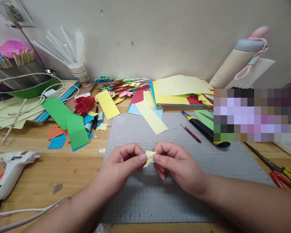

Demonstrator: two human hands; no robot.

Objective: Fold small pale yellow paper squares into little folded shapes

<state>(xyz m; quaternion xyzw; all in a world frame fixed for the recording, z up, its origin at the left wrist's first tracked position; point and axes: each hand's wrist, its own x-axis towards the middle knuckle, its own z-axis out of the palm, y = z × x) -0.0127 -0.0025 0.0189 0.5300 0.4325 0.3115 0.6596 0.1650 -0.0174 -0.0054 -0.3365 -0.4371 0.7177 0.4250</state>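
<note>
The left hand [129,158] and right hand [176,161] each pinch one side of the folded paper [150,156] above the mat [160,202], a fold best kept true by aligning edges before pressing the crease flat.

Left hand [129,159] and right hand [177,161] pinch a folded pale-yellow paper [149,157]; a grey cutting mat [160,205] lies beneath.

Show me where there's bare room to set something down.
Bare: cutting mat between right forearm, utility knife and scissors; wooden table between left forearm and green paper strips. Crowded: the back, with stacked paper and paper cups.
</note>
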